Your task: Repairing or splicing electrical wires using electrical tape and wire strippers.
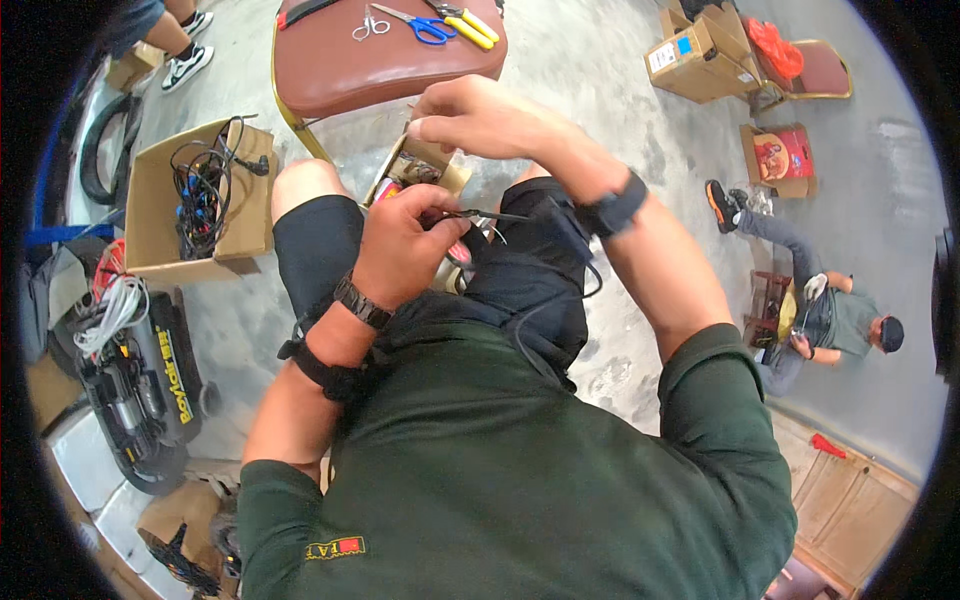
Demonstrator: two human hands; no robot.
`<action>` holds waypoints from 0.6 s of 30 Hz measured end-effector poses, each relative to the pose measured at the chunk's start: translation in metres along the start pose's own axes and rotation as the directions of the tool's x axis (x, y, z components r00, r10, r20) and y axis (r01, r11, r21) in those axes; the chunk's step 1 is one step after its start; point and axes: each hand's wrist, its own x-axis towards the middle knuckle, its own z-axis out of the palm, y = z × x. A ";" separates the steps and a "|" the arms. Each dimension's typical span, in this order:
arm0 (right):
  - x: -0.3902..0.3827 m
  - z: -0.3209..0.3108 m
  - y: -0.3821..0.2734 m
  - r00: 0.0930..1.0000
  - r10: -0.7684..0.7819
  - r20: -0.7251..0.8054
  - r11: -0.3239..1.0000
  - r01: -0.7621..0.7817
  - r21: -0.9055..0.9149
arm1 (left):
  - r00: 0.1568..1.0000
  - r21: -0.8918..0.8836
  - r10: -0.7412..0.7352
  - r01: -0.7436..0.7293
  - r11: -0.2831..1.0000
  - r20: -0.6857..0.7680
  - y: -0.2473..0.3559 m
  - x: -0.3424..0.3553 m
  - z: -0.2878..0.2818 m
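Note:
My left hand (405, 240) is closed above my lap, gripping a thin black cable (490, 214) between thumb and fingers. The cable's darker, blurred end reaches right over my thigh, and a loop of black cord hangs below it. Further forward, my right hand (490, 118) has its fingers bent and closed at the top of a small cardboard box (440, 172) between my knees. Whatever those fingertips hold is hidden. A pink and white item, partly covered, lies by the box under my left hand.
Ahead stands a brown padded chair (385, 60) bearing blue-handled scissors (430, 30), small silver scissors (371, 24) and yellow-handled pliers (470, 26). A cardboard box (145, 225) of tangled black cables sits left. Black equipment (150, 385) lies behind it. Another person (830, 315) sits at the right.

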 end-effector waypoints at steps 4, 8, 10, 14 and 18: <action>-0.085 0.012 -0.040 0.985 -0.118 -0.123 0.900 0.159 0.406 | 0.997 -0.155 -0.077 0.074 0.985 -0.015 -0.008 0.005 -0.003; -0.137 0.067 -0.034 0.984 -0.066 0.166 0.840 -0.035 0.541 | 0.990 -0.101 -0.140 0.136 0.985 -0.029 -0.007 0.016 -0.005; -0.139 0.118 0.009 0.999 0.046 -0.021 0.807 -0.025 0.590 | 0.993 -0.097 -0.112 0.109 0.989 -0.026 -0.013 0.019 -0.005; -0.121 0.150 0.052 0.926 0.269 -0.266 0.680 0.013 0.733 | 0.969 -0.262 -0.246 0.245 0.934 0.030 0.005 0.018 0.000; -0.087 0.138 0.044 0.838 -0.006 -0.546 0.657 0.415 0.630 | 0.963 -0.296 -0.264 0.269 0.916 0.058 0.008 0.011 -0.005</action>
